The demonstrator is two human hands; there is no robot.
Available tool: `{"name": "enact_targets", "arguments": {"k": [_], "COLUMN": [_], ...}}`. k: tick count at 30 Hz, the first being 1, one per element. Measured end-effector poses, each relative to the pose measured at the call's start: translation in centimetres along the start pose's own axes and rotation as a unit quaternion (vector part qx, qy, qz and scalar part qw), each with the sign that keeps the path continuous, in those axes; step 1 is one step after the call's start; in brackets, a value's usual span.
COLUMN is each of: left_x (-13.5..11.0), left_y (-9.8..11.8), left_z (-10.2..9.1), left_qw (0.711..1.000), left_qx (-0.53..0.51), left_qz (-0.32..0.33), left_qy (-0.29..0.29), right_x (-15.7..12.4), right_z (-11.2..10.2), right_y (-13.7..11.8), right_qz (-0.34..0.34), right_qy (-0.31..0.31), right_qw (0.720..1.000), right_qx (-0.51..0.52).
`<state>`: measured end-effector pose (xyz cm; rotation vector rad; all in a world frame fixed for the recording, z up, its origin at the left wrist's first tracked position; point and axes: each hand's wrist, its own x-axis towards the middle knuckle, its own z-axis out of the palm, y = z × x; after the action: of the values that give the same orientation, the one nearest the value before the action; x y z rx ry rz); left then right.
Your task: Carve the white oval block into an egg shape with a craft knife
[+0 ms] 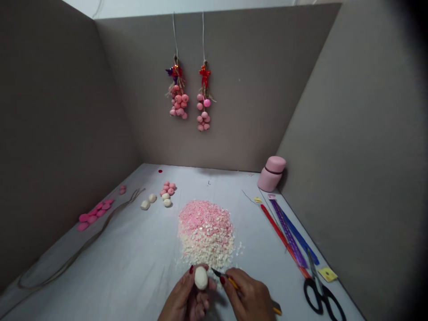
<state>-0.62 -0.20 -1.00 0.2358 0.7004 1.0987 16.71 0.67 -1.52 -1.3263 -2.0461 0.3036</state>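
Note:
My left hand [189,296] is closed around a small white rounded lump [201,278], held upright between thumb and fingers. What the lump is made of I cannot tell. In my right hand [249,296] is a craft knife [232,282] with a yellow-orange and black handle. Its dark blade points up and left, close to the lump's right side; whether it touches I cannot tell. Just beyond both hands lies a heap of shavings [205,232], pink at the back and white at the front.
Pink balls [168,188], white lumps [145,205], bright pink pieces [95,213] and twine [96,234] lie left. Scissors [319,292], a red ribbon [279,234], purple ribbon [288,232] and pink jar [272,174] are right. Two bead bunches [179,100] hang on the back panel.

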Motion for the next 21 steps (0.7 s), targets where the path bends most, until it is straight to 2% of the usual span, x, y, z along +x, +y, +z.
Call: {"name": "enact_targets", "arguments": {"k": [6,9,11,14,16,21], "left_x": [-0.7,-1.0,-1.0,-0.9,-0.9,-0.9], "left_y": [0.7,0.8,0.6,0.6,0.9,2.7], "left_z": [1.1,1.9,2.3,3.0,3.5,4.4], "left_qw": [0.998,0.999,0.996,0.977,0.963,0.904], "left_qx": [-0.038,-0.016,0.020,0.101,0.140,0.291], "left_qz": [0.011,0.038,0.083,0.181,0.222,0.307], "left_qy": [0.048,0.025,-0.007,-0.050,-0.065,-0.056], "right_x": [0.0,0.0,0.1,0.3,0.4,0.9], "right_z": [0.1,0.4,0.6,0.7,0.7,0.3], "right_y": [-0.1,-0.1,-0.1,-0.2,-0.4,-1.0], "right_qz": [0.025,0.034,0.045,0.066,0.083,0.139], "right_qy": [-0.005,0.006,0.014,0.026,0.032,0.045], "right_qw": [1.000,0.999,0.999,0.997,0.996,0.985], "right_qx": [-0.010,-0.020,-0.024,-0.021,-0.007,0.092]}}
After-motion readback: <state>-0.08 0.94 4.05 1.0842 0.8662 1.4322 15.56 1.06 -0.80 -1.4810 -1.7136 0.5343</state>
